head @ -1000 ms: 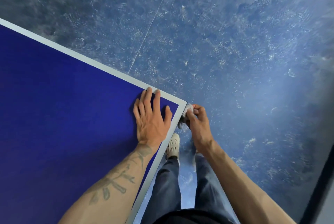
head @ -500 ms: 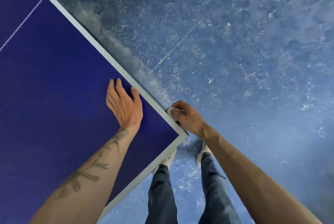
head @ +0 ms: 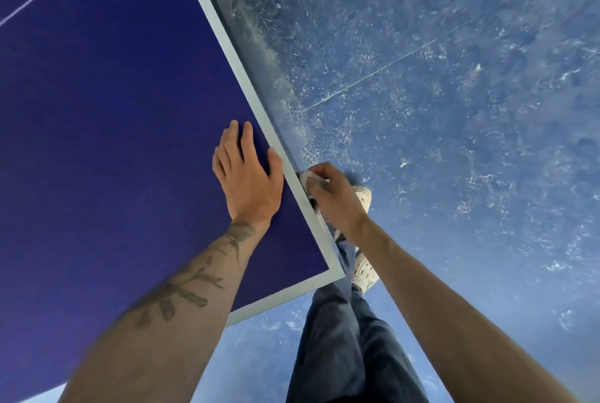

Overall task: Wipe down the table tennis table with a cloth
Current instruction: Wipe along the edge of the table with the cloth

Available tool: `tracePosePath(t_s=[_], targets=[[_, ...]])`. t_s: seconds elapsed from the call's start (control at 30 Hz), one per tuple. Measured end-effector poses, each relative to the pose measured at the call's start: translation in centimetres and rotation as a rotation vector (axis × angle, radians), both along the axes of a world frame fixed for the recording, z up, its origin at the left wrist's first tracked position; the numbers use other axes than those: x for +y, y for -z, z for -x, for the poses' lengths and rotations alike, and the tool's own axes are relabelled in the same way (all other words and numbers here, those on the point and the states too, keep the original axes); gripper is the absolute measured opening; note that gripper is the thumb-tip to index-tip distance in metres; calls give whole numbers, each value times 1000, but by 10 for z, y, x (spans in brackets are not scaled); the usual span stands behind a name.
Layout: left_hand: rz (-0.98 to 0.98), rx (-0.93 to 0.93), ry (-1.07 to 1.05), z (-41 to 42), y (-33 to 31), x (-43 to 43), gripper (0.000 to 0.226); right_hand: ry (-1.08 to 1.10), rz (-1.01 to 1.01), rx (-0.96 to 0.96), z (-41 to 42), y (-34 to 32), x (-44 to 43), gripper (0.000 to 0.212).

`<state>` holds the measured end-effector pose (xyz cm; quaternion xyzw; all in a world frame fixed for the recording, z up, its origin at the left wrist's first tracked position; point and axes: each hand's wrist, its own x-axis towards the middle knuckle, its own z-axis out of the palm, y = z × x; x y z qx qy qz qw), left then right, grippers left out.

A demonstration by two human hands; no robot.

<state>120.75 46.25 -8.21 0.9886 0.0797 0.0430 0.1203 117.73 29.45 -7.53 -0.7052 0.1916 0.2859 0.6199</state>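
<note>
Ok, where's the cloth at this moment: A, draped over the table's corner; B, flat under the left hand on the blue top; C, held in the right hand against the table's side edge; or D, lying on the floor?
C: the right hand grips the cloth against the edge of the table, while the left hand lies flat on the blue top and holds nothing.

A blue mottled floor (head: 454, 149) is seen, marked all over with whitish scuffs and crossed by a thin pale line (head: 373, 74). Dark blue trousers (head: 344, 354) are worn above an off-white perforated shoe (head: 366, 274). A second pale shoe (head: 363, 197) is set further ahead on that floor.
</note>
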Motion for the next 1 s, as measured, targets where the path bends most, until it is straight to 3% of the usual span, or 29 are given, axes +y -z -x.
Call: tracePosePath(t_s=[0.2, 0.43, 0.73, 0.83, 1.0], targets=[[-49, 40, -6, 0, -3, -3, 59, -130, 51, 62, 47, -4, -27, 11], [-81, 64, -16, -2, -2, -1, 61, -132, -1, 10, -75, 5, 13, 11], [-89, 114, -37, -6, -11, -5, 59, -150, 42, 87, -52, 6, 4, 11], [-45, 123, -44, -13, -18, -4, 56, -155, 42, 50, -105, 1, 24, 19], [6, 92, -142, -70, -35, 6, 54, -217, -48, -27, -177, -8, 36, 13]])
